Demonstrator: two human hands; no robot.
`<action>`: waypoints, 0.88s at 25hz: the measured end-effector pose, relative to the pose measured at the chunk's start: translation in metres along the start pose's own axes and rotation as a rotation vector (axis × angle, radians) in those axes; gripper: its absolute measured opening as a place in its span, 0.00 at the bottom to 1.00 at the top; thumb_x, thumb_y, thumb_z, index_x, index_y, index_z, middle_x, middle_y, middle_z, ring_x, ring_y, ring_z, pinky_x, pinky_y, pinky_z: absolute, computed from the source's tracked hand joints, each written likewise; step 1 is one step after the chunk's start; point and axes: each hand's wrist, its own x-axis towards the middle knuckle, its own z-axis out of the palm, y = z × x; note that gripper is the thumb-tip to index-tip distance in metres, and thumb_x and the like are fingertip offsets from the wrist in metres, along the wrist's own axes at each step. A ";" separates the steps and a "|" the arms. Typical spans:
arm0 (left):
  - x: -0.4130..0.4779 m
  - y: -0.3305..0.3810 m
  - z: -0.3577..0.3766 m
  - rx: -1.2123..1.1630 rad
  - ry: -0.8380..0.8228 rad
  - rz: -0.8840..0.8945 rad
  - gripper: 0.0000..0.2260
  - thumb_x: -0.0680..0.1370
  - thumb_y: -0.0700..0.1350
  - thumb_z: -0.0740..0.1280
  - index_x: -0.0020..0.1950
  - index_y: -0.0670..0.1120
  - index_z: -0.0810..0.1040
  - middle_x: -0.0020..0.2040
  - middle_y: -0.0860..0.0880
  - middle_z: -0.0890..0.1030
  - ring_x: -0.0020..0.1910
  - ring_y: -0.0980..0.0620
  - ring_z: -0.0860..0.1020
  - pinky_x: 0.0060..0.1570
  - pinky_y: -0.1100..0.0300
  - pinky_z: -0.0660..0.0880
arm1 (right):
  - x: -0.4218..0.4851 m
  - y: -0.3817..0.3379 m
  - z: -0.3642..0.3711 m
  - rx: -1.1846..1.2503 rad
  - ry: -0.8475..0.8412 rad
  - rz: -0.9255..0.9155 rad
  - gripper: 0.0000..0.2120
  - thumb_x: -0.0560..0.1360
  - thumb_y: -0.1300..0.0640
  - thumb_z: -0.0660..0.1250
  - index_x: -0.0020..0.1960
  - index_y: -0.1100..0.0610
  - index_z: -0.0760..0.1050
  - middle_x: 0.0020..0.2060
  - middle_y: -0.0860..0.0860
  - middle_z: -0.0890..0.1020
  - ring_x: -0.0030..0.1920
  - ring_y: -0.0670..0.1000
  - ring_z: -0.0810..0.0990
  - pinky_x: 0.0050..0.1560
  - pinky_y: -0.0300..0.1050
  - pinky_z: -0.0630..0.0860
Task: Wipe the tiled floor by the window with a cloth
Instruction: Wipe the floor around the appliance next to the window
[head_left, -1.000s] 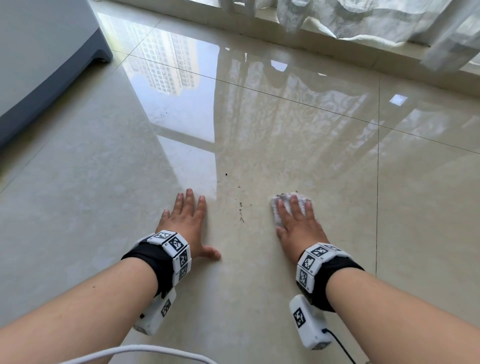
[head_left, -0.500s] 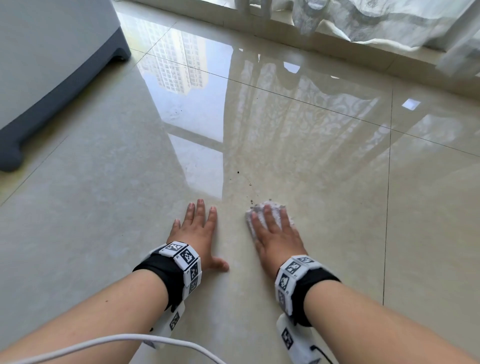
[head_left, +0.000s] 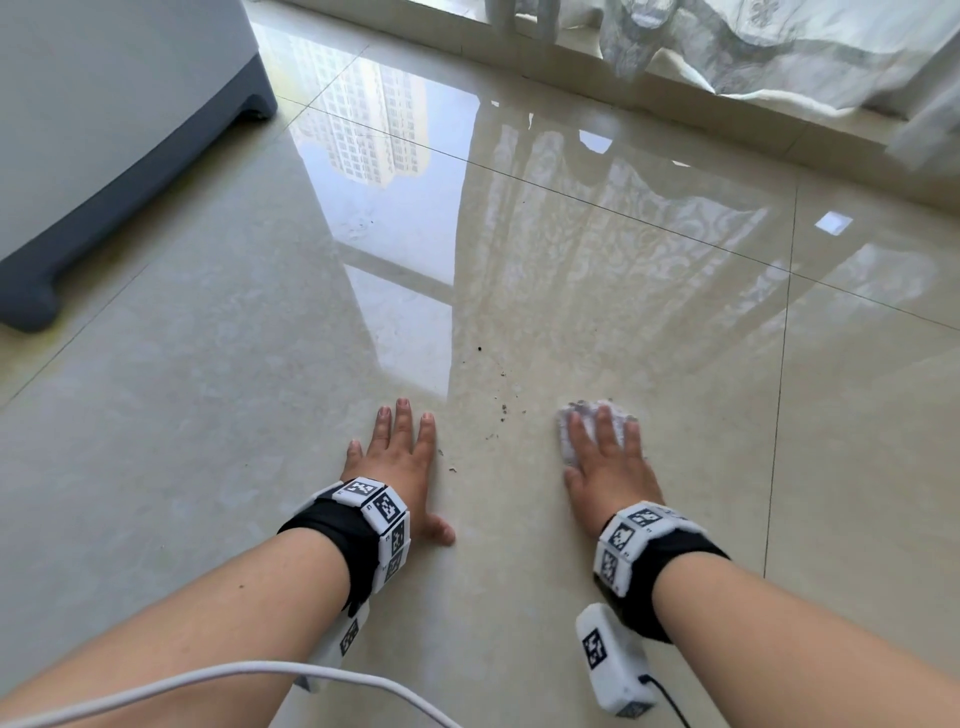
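At the far left of the frame a grey appliance base (head_left: 130, 171) stands on the tiled floor (head_left: 208, 389), and no brand or lettering shows on it. Lower left of centre, the left hand (head_left: 402, 467) lies flat and spread on the tile, grasping nothing; it seems to serve as a prop. Its wristband (head_left: 363, 525) carries square black-and-white marker codes, patterns rather than readable words. Between the hands, in the middle of the frame, a scatter of dark crumbs (head_left: 501, 410) lies on the glossy tile, with a few more specks beside the left hand, so this patch does not look cleaned. Right of centre, the right hand (head_left: 608, 457) presses palm-down with fingers extended on the white cloth (head_left: 571, 436), which is bunched under the fingers and shows at the fingertips and along the hand's left edge, touching the floor just right of the crumbs. The right wristband (head_left: 639, 545) and the small white box (head_left: 613, 660) below it bear the same coded squares, nothing legible. Toward the upper right, the tiles reaching to the window sill (head_left: 675, 98) and curtain (head_left: 779, 47) shine with reflections; whether they have been wiped cannot be told. The wiping appears under way, with the debris and the window-side stretch left.
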 end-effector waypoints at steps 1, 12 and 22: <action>-0.002 -0.001 0.001 -0.002 -0.006 -0.006 0.63 0.65 0.69 0.73 0.77 0.48 0.28 0.76 0.44 0.26 0.77 0.43 0.32 0.75 0.39 0.47 | 0.003 0.012 -0.004 0.001 0.000 0.044 0.31 0.83 0.49 0.49 0.78 0.44 0.34 0.77 0.49 0.34 0.76 0.59 0.33 0.77 0.53 0.43; -0.020 -0.005 0.018 -0.022 -0.035 -0.024 0.65 0.63 0.69 0.74 0.76 0.49 0.27 0.74 0.44 0.23 0.75 0.42 0.29 0.73 0.37 0.44 | 0.008 -0.024 -0.013 -0.001 0.007 -0.063 0.30 0.83 0.49 0.49 0.78 0.41 0.35 0.77 0.46 0.35 0.77 0.58 0.34 0.75 0.56 0.46; -0.023 -0.003 0.018 -0.039 -0.046 -0.017 0.65 0.63 0.69 0.74 0.76 0.49 0.26 0.73 0.44 0.23 0.75 0.42 0.29 0.73 0.37 0.44 | -0.021 -0.069 0.013 -0.106 -0.025 -0.441 0.27 0.83 0.46 0.48 0.77 0.37 0.38 0.77 0.42 0.34 0.76 0.53 0.31 0.75 0.54 0.43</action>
